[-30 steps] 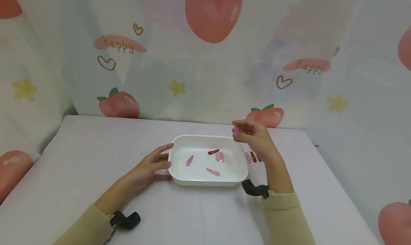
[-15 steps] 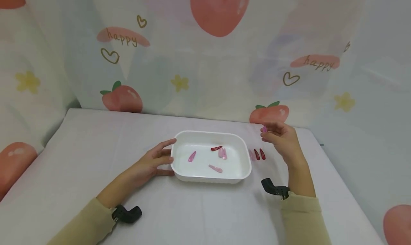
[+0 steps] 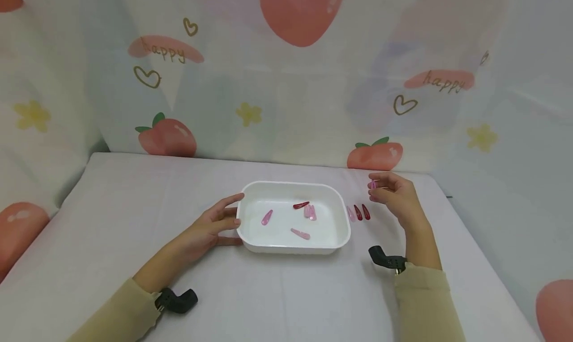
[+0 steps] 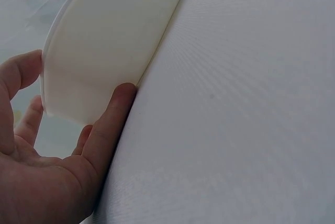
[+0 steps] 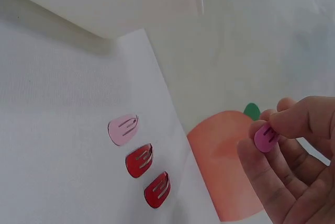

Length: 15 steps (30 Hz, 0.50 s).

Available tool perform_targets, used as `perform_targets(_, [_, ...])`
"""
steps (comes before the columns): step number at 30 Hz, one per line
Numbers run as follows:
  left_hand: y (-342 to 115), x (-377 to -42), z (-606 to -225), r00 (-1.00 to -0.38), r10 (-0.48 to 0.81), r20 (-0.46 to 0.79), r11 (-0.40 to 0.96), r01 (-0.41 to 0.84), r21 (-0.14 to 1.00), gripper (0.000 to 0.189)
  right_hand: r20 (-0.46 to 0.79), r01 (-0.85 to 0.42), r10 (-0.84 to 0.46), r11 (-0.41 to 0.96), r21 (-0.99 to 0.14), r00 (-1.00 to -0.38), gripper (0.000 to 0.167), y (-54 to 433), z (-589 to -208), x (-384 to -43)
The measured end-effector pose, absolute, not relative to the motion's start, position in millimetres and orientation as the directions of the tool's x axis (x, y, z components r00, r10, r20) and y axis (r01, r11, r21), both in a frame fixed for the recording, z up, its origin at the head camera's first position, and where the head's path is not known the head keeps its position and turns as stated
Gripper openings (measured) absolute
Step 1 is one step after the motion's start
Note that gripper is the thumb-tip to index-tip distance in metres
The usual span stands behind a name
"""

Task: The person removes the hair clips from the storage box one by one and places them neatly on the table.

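Note:
A white tray (image 3: 293, 247) stands on the table, with several snap hair clips inside. My left hand (image 3: 203, 230) touches its left end with outstretched fingers; in the left wrist view the fingertips (image 4: 124, 92) lie against the tray's outer wall. To the right of the tray, my right hand (image 3: 398, 197) is raised and pinches a bright pink hair clip (image 5: 266, 138) between thumb and fingers. Below that hand lie a light pink hair clip (image 5: 123, 129) and two red hair clips (image 5: 140, 160) in a row, close to the tray's right side.
Inside the tray are a dark red clip (image 3: 301, 205), a bright pink clip (image 3: 267, 217) and several pale pink clips (image 3: 300, 234). White cloth (image 3: 268, 297) covers the table. A patterned curtain (image 3: 286, 93) hangs along the back edge and both sides.
My right hand has moved right, from over the tray's right rim to beyond the row of clips, still pinching the bright pink clip. The left hand stays at the tray.

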<state>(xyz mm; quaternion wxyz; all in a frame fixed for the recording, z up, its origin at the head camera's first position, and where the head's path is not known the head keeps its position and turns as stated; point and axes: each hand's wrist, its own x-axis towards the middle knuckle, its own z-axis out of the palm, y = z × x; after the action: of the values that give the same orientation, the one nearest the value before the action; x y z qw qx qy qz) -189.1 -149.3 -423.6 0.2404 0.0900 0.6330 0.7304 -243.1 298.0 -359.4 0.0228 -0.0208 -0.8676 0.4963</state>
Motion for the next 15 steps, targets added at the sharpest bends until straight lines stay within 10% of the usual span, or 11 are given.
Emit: perform_targets(15, [-150, -187, -423, -0.869, 0.467, -0.165, -0.098, -0.236, 0.967, 0.065, -0.081, 0.147, 0.138, 0.591, -0.793, -0.987, 0.043, 319, -373, -243])
